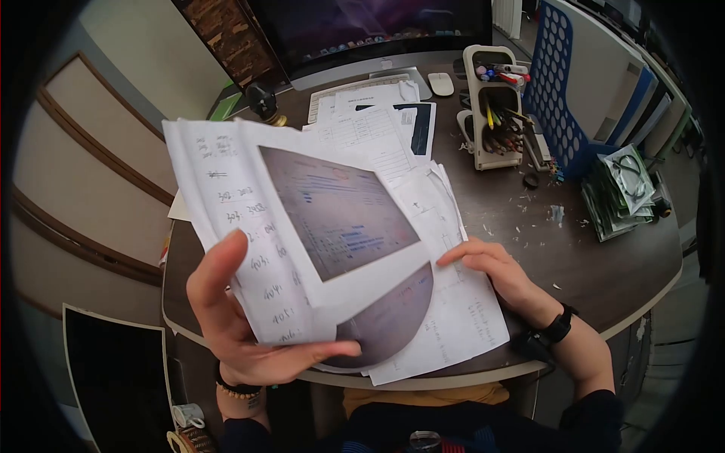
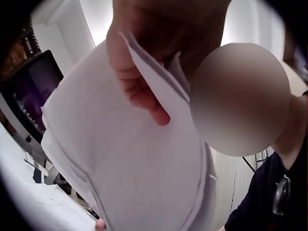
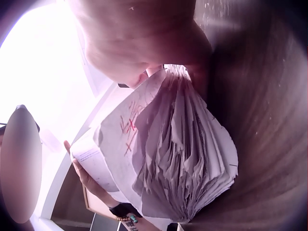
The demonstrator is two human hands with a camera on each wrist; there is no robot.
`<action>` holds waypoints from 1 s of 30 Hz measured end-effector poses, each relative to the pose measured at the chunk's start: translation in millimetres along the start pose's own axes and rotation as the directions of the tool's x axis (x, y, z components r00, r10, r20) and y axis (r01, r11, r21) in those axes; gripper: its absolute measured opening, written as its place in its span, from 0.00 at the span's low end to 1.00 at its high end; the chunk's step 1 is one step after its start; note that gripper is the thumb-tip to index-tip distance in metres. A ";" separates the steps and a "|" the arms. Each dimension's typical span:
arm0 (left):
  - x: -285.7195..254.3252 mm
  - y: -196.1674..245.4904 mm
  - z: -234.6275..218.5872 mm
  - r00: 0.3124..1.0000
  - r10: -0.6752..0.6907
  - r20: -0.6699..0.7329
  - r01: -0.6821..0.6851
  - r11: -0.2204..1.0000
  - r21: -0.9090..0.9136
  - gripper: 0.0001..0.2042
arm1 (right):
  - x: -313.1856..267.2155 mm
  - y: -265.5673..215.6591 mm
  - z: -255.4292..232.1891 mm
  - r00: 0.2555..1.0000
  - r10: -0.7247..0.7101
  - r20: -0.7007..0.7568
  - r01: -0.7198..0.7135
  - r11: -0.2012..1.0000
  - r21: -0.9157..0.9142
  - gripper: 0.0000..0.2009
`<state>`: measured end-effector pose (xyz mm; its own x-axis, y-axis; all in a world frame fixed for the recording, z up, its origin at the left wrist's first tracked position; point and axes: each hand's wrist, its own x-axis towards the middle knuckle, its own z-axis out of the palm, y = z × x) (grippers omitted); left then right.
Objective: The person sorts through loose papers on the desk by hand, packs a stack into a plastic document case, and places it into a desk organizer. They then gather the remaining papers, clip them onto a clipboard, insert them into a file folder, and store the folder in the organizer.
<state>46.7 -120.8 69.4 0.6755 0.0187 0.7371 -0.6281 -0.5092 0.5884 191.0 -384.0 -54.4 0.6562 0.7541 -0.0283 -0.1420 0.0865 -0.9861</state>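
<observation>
My left hand holds several raised white sheets, its thumb and a finger on either side of the lower left edge. Handwritten numbers run down their left strip, beside a printed dark picture. The left wrist view has the curled fingers of that hand against the blank side of a sheet. My right hand grips the edge of a thick paper stack lying under the raised sheets. From the right wrist, the stack fans out below the hand, with red marks on one sheet.
A monitor, a mouse and more papers are at the back. A pen organizer, a blue file rack and green-white packets stand to the right. White scraps dot the desk.
</observation>
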 end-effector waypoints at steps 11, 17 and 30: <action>-21.3 -10.7 14.2 0.910 -0.413 0.038 0.395 0.833 -0.388 0.46 | -2.8 0.6 3.9 0.986 0.140 0.092 -0.151 0.980 0.126 0.21; -43.8 -42.1 -14.5 0.734 -0.667 -0.132 0.614 0.733 -0.291 0.26 | -1.6 4.7 -0.6 0.962 0.268 -0.049 -0.255 0.950 0.183 0.16; -63.2 -49.0 -113.2 0.722 -0.667 -0.183 0.653 0.745 -0.138 0.36 | 7.4 15.6 6.3 0.990 -0.014 -0.142 0.014 1.000 0.002 0.23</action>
<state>-8.9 0.3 31.6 0.8361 0.5106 0.2004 -0.0797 -0.2483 0.9654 189.0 -372.9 -69.0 0.7566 0.6528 -0.0376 -0.1340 0.0984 -0.9861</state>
